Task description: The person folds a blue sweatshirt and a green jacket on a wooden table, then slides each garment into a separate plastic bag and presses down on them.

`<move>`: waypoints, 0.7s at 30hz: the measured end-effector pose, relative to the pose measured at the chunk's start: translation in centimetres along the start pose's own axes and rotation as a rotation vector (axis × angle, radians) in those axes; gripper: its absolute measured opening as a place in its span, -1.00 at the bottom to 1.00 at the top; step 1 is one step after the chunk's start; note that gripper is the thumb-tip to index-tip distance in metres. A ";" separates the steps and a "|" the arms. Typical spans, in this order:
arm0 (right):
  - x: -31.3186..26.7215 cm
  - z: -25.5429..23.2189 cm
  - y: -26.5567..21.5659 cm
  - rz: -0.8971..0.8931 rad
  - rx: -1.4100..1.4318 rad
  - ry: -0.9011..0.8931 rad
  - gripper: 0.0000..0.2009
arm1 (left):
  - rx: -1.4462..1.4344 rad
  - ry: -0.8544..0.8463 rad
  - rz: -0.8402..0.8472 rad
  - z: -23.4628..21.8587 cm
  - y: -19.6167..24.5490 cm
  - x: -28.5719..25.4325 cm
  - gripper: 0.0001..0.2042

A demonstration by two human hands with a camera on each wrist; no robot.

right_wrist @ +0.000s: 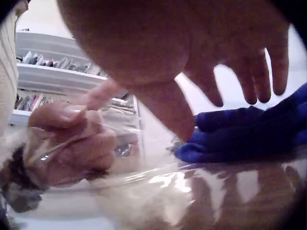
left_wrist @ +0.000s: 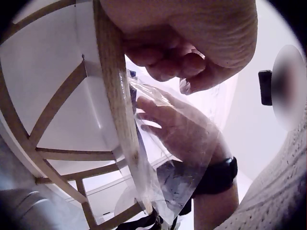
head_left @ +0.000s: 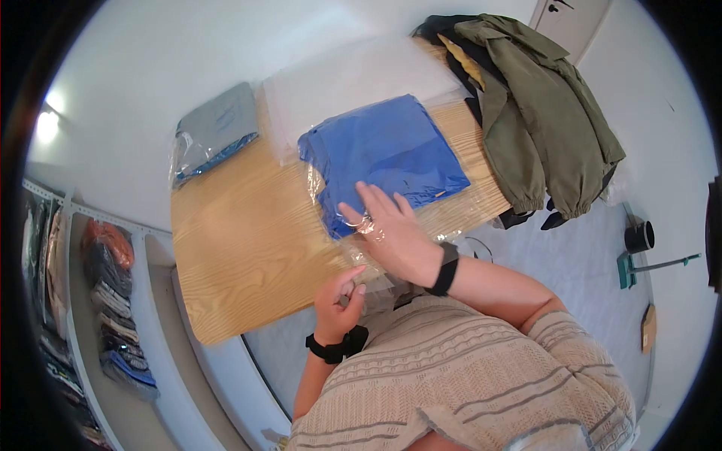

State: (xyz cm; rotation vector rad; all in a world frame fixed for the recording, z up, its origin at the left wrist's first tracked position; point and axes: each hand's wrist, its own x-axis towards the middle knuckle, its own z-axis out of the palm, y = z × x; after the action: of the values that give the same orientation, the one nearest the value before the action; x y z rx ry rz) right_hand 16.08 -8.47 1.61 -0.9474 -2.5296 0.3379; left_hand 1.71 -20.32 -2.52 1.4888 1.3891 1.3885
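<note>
A folded blue garment lies on the wooden table, with clear plastic film along its front and left edges. Over its near left corner my right hand spreads straight fingers, and glints of film cross them. My left hand is at the table's front edge, several fingers curled and the index finger pointing forward. Loose film hangs between the two hands in the left wrist view. In the right wrist view film overlaps the left hand; I cannot tell if its fingers grip it.
A bagged grey garment lies at the table's back left. Translucent plastic sheets are spread behind the blue garment. Olive clothing hangs over the right end. Shelves with bagged clothes stand left; a green dustpan is on the floor.
</note>
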 end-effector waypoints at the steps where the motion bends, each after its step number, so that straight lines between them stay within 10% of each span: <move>1: -0.1 -0.6 -0.5 0.025 -0.003 0.088 -0.44 | 0.004 0.012 -0.007 -0.1 -0.1 0.0 -0.64; 5: 0.0 -1.5 -0.9 0.130 0.258 -0.260 -0.42 | 0.050 0.006 0.105 -0.2 -0.2 0.3 -0.66; 21: 1.4 3.7 0.3 -0.162 0.370 -0.123 -0.45 | 0.008 0.049 0.184 -0.1 -0.3 0.4 -0.73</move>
State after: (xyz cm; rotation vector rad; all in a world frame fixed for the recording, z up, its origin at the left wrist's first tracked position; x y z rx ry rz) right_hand 13.60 -7.56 -1.34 -0.5929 -2.5066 0.8008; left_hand 1.50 -19.91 -2.69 1.6309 1.3152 1.5425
